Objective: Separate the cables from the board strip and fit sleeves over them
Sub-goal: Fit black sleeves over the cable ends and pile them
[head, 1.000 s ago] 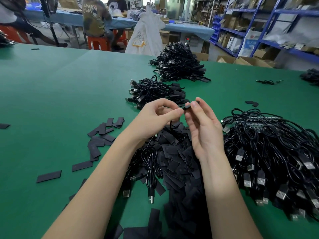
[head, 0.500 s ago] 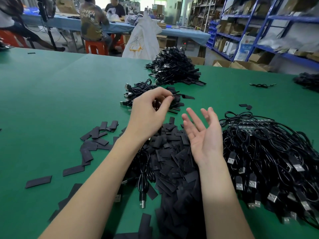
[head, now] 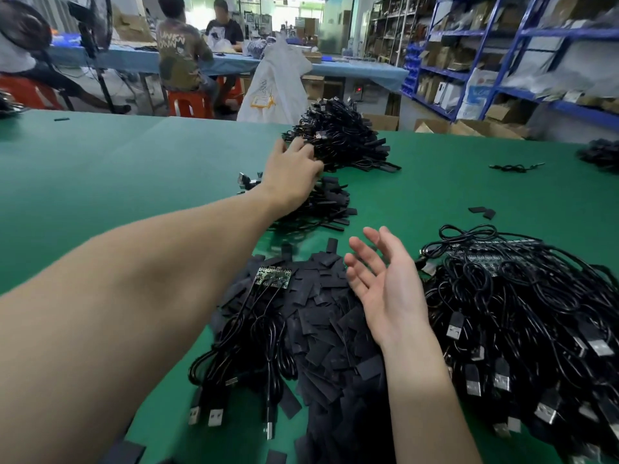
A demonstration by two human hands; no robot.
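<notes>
Though blurry, shirt print [head: 176,45] "UNKN OWN"

a factory assembly workshop: heaps of black usb cables [head: 338,142] beyond the fingers, blue stock shelving [head: 502,51], seated workers [head: 182,58] behind.

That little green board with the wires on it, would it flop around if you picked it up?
Probably the board strip itself stays stiff; it looks flat and rigid. Its thin cables lie in loose curls, so they would likely dangle and swing. It seems light, resting on the sleeve pile.
</notes>
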